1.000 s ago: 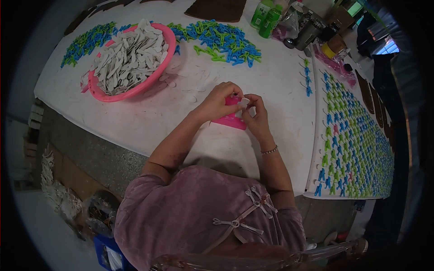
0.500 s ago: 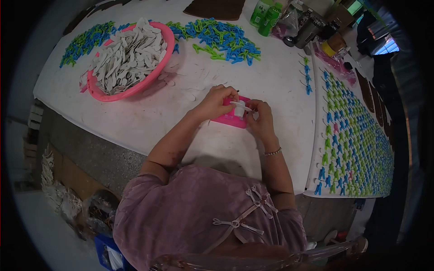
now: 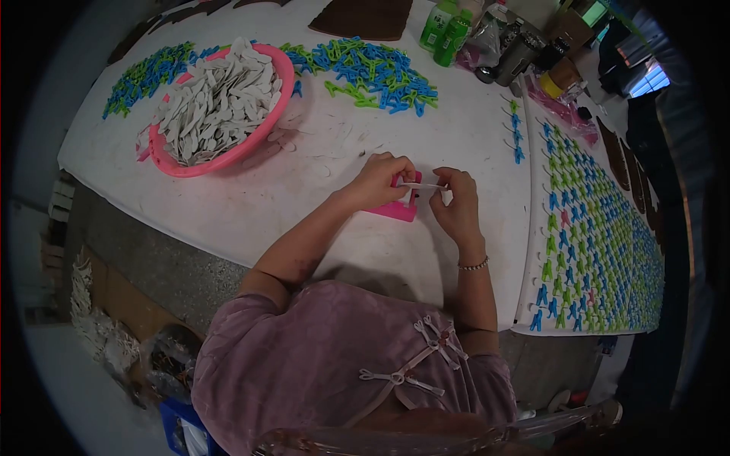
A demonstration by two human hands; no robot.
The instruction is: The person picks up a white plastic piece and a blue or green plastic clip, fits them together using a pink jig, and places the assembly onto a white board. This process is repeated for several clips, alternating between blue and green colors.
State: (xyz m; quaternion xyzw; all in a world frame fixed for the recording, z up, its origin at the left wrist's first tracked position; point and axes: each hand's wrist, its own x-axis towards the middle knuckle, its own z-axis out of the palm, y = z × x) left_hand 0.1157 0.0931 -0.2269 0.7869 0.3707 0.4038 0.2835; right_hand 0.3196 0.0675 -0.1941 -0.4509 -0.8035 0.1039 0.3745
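Note:
Near the middle of the white table, my left hand (image 3: 382, 181) rests at a pink tool (image 3: 397, 210), its fingers closed on the near end of a thin white strip (image 3: 424, 186). The strip stretches across to my right hand (image 3: 457, 199), which pinches its other end between thumb and fingertips. A small white part shows on the pink tool, partly hidden by my left fingers. A pink basin (image 3: 286, 82) heaped with flat whitish pieces (image 3: 217, 102) stands to the left.
Blue and green clips (image 3: 380, 72) lie in piles at the back. Rows of clips holding small pieces (image 3: 578, 228) cover the right-hand table. Green bottles (image 3: 454, 36) and dark flasks (image 3: 521, 57) stand at the back right, near a brown sheet (image 3: 362, 17).
My right hand has moved right, away from the pink tool, drawing out the white strip's end. My left hand has shifted slightly right and down.

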